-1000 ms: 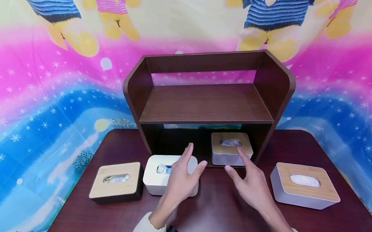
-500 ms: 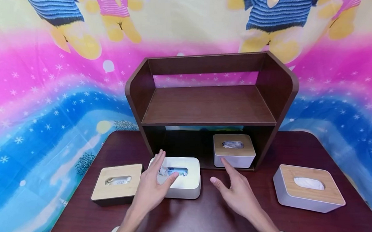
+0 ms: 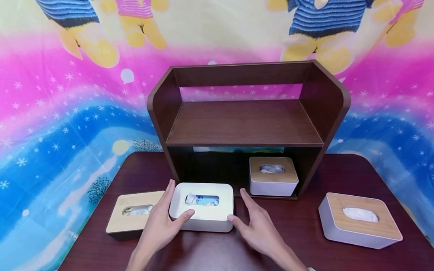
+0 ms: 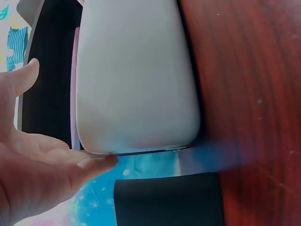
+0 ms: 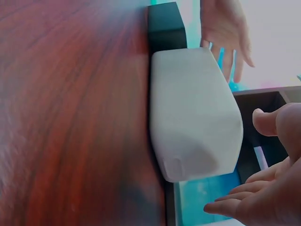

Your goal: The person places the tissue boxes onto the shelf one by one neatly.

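Note:
A white tissue box [image 3: 214, 214] with an oval slot stands on the table in front of the shelf; a blue-printed packet shows through its slot. My left hand [image 3: 161, 223] is at the box's left end, fingers straight and thumb apart over the front edge. In the left wrist view, the fingertips [image 4: 101, 165] are right at the box's rounded end. My right hand [image 3: 260, 228] is beside the right end, fingers extended, thumb tip near the front right corner. A gap shows between the right hand's fingers [image 5: 235, 197] and the box in the right wrist view.
A dark brown two-tier shelf [image 3: 246, 122] stands behind, with a wood-topped tissue box [image 3: 273, 188] at the right of its lower tier. A black-sided, pale-topped tissue box [image 3: 127, 224] stands at left, partly behind my left hand. Another wood-topped tissue box [image 3: 357, 228] stands at right.
Both hands have moved left and down in the head view. The left hand has passed from over the white tissue box to its left end; the right has come to its right end.

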A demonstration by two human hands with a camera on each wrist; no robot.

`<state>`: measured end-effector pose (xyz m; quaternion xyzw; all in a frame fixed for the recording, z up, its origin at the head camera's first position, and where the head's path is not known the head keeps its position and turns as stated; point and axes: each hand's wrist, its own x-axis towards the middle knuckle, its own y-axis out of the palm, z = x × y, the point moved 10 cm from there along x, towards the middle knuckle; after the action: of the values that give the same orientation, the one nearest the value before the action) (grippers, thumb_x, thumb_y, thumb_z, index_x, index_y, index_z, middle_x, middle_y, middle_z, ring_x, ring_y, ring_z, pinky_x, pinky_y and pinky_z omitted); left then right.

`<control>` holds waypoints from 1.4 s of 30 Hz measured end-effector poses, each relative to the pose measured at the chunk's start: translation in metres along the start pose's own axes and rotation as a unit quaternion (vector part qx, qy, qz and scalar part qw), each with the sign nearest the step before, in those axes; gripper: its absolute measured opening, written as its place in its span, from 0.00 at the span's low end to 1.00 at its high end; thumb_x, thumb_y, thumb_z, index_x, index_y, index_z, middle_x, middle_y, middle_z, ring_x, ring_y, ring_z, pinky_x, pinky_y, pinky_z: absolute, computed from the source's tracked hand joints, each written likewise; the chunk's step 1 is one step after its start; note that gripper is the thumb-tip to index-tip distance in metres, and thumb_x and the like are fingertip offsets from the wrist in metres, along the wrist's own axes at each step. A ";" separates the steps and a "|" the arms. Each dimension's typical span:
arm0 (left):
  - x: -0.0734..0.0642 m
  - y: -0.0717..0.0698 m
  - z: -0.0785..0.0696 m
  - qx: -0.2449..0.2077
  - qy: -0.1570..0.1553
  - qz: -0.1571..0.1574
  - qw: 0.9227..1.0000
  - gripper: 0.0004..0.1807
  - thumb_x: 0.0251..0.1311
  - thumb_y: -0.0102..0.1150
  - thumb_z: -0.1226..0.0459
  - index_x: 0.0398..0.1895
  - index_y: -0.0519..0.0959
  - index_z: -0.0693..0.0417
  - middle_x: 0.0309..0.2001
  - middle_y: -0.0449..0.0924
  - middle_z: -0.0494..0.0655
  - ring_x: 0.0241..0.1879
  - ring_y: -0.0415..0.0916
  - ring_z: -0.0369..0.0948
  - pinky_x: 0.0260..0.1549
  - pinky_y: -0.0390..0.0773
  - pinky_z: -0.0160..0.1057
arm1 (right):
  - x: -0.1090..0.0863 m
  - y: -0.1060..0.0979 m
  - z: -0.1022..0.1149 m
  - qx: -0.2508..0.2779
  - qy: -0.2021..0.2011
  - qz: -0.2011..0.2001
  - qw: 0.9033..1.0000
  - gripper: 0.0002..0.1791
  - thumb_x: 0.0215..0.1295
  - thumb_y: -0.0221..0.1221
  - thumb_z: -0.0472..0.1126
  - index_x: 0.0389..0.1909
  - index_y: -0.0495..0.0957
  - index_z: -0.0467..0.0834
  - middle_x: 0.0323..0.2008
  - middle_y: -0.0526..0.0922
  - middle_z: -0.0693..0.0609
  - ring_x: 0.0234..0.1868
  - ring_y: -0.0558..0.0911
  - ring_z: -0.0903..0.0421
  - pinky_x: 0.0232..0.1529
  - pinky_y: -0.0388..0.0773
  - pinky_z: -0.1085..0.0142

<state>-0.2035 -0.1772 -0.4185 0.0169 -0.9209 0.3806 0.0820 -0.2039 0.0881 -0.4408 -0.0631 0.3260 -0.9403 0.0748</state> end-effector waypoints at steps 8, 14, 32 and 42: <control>-0.004 0.005 0.011 -0.014 -0.012 0.008 1.000 0.60 0.65 0.73 0.42 0.88 0.50 0.57 0.86 0.54 0.59 0.85 0.54 0.58 0.81 0.60 0.64 | 0.001 0.016 -0.003 0.003 0.004 0.004 1.000 0.52 0.70 0.71 0.57 0.86 0.56 0.41 0.84 0.61 0.39 0.82 0.67 0.43 0.79 0.68 0.42; -0.007 0.007 0.015 -0.020 -0.024 0.011 0.999 0.59 0.65 0.73 0.43 0.88 0.51 0.58 0.85 0.57 0.61 0.84 0.56 0.58 0.80 0.62 0.65 | 0.000 0.024 0.001 0.007 -0.013 0.005 1.000 0.54 0.68 0.73 0.54 0.84 0.56 0.36 0.83 0.62 0.37 0.81 0.67 0.40 0.78 0.68 0.41; -0.017 0.013 0.028 -0.137 -0.055 0.054 0.988 0.53 0.71 0.71 0.58 0.87 0.47 0.66 0.86 0.49 0.64 0.82 0.55 0.52 0.69 0.73 0.49 | -0.006 0.031 0.010 0.000 -0.047 -0.001 0.999 0.46 0.77 0.65 0.47 0.82 0.55 0.28 0.80 0.64 0.30 0.79 0.70 0.37 0.76 0.70 0.42; -0.022 0.014 0.031 -0.107 -0.068 0.039 0.991 0.42 0.75 0.64 0.66 0.84 0.54 0.69 0.82 0.58 0.68 0.76 0.67 0.60 0.67 0.77 0.49 | -0.009 0.031 0.011 -0.003 -0.046 -0.024 0.999 0.44 0.76 0.65 0.45 0.81 0.57 0.26 0.57 0.85 0.32 0.65 0.81 0.49 0.72 0.76 0.45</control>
<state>-0.1878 -0.1896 -0.4534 -0.0018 -0.9598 0.2807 0.0054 -0.1904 0.0592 -0.4520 -0.1146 0.3238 -0.9368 0.0665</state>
